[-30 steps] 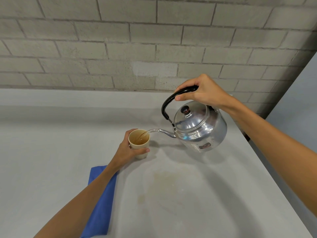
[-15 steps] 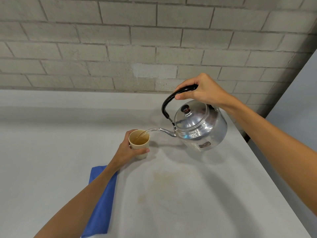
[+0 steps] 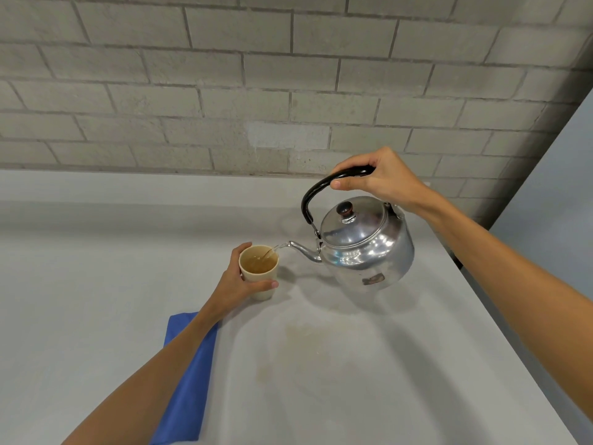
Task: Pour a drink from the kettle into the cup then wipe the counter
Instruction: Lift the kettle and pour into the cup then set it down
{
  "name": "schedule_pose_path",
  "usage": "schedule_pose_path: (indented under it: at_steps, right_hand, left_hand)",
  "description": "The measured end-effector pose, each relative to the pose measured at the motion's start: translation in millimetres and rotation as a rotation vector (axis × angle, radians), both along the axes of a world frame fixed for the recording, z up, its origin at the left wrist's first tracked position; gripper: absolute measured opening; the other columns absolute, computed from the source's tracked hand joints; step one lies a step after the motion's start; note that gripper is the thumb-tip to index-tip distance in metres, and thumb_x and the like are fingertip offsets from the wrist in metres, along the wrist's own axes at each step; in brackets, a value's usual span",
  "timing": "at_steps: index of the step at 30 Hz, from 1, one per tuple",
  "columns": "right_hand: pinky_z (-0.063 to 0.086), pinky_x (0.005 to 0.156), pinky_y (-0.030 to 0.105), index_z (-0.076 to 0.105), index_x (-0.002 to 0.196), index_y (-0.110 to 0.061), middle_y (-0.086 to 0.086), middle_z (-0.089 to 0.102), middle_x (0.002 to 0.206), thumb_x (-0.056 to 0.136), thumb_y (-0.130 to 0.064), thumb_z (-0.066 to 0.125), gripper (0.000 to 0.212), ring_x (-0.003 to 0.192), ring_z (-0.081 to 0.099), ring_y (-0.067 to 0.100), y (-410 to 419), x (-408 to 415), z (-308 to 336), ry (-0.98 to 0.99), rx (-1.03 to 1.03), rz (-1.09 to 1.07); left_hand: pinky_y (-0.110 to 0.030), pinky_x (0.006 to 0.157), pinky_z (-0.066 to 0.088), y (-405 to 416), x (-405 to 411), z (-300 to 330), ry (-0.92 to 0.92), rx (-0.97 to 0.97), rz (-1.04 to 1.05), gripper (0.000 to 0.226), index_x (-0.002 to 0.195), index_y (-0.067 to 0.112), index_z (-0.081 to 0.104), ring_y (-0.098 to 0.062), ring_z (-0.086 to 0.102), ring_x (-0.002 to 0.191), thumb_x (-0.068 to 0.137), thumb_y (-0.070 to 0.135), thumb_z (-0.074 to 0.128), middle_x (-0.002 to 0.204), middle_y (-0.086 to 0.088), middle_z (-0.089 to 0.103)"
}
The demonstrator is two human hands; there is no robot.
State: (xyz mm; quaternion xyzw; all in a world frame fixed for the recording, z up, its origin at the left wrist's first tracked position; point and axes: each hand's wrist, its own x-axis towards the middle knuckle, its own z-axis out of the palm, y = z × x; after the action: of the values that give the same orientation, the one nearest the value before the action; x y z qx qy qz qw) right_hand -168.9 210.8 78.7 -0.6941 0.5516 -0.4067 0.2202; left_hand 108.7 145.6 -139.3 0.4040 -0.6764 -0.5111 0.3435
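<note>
- Right hand closed around black handle of kettle; kettle lifted clear of surface, tipped spout-down toward the left.
- Left hand wrapped around side of cup, thumb across the near wall, fingers behind the far wall; cup standing upright on surface, just left of spout.
- Thin stream visible from spout tip into cup, landing near the right-hand rim. Amber liquid level judged high, not far under the rim.
- Risk 1: overfill. Little room left by the look of it; any delay in levelling the kettle likely to send drink over the rim and onto the left fingers.
- Risk 2: stream off target. Entry point close to the rim, so a small drift of spout or cup could put it down the outer wall.
- Risk 3: dribble along underside of spout once tilt is eased, dripping onto surface between kettle and cup.
- Risk 4: lid unsecured by any finger; steeper tilt might shift it. Cannot tell how tightly seated.
- Blue cloth flat on surface, partly under left forearm, near cup; wipe not yet begun. Faint brownish stain on surface in front of kettle.
</note>
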Motion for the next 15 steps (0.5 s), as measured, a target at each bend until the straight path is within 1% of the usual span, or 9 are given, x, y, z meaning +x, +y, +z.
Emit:
schedule_pose_path:
  at_steps: [1, 3, 5, 7, 10, 13, 15]
  right_hand:
    - [0.052, 0.077, 0.013, 0.077, 0.09, -0.024, -0.008, 0.076, 0.088, 0.074, -0.022, 0.08, 0.017, 0.085, 0.07, 0.005, 0, -2, -5, -0.037, -0.001, -0.006]
    - [0.048, 0.074, 0.009, 0.076, 0.091, -0.024, -0.011, 0.076, 0.087, 0.074, -0.021, 0.08, 0.017, 0.084, 0.069, 0.001, 1, -6, -16, -0.115, -0.014, -0.026]
    - [0.045, 0.067, 0.006, 0.076, 0.093, -0.021, -0.014, 0.075, 0.082, 0.075, -0.02, 0.079, 0.018, 0.078, 0.066, -0.004, 2, -8, -26, -0.203, -0.031, -0.051]
    - [0.044, 0.061, 0.003, 0.075, 0.096, -0.017, -0.018, 0.074, 0.076, 0.076, -0.016, 0.078, 0.02, 0.071, 0.064, -0.008, 2, -9, -35, -0.278, -0.051, -0.07]
    - [0.043, 0.059, 0.003, 0.074, 0.093, -0.022, -0.021, 0.073, 0.075, 0.077, -0.016, 0.077, 0.017, 0.073, 0.065, -0.009, 0, -10, -45, -0.354, -0.071, -0.09]
    - [0.044, 0.062, 0.003, 0.074, 0.093, -0.022, -0.019, 0.074, 0.078, 0.078, -0.015, 0.076, 0.017, 0.076, 0.065, -0.008, -5, -13, -50, -0.381, -0.087, -0.092]
    - [0.045, 0.066, 0.005, 0.074, 0.093, -0.021, -0.017, 0.074, 0.081, 0.078, -0.014, 0.076, 0.017, 0.079, 0.066, -0.005, -10, -15, -54, -0.397, -0.094, -0.096]
  left_hand:
    - [-0.017, 0.083, 0.046, 0, 0, 0, 0.0, 0.014, 0.001, 0.105, 0.129, 0.051, 0.026, 0.002, 0.056, 0.107, 0.045, 0.049, 0.09, 0.119, 0.016, 0.054]
    - [-0.022, 0.09, 0.044, -1, 1, 1, -0.011, 0.028, -0.008, 0.117, 0.135, 0.05, 0.018, -0.001, 0.054, 0.112, 0.043, 0.05, 0.09, 0.125, 0.014, 0.052]
    - [-0.026, 0.097, 0.042, -3, 3, 5, -0.002, 0.009, -0.02, 0.121, 0.138, 0.048, 0.015, 0.0, 0.05, 0.119, 0.044, 0.05, 0.09, 0.136, 0.012, 0.047]
    - [-0.029, 0.104, 0.038, -5, 5, 12, 0.024, -0.024, -0.014, 0.114, 0.139, 0.045, 0.019, -0.001, 0.045, 0.126, 0.047, 0.049, 0.087, 0.143, 0.01, 0.042]
    - [-0.034, 0.114, 0.029, -12, 6, 32, 0.057, -0.106, 0.0, 0.096, 0.137, 0.037, 0.031, -0.003, 0.039, 0.133, 0.057, 0.055, 0.079, 0.143, 0.01, 0.043]
    - [-0.032, 0.113, 0.03, -22, 0, 60, 0.072, -0.198, -0.002, 0.075, 0.132, 0.037, 0.04, -0.003, 0.041, 0.132, 0.068, 0.062, 0.068, 0.14, 0.014, 0.046]
    - [-0.029, 0.11, 0.033, -30, -12, 78, 0.053, -0.24, -0.007, 0.066, 0.131, 0.038, 0.043, -0.004, 0.042, 0.13, 0.073, 0.064, 0.059, 0.139, 0.015, 0.046]
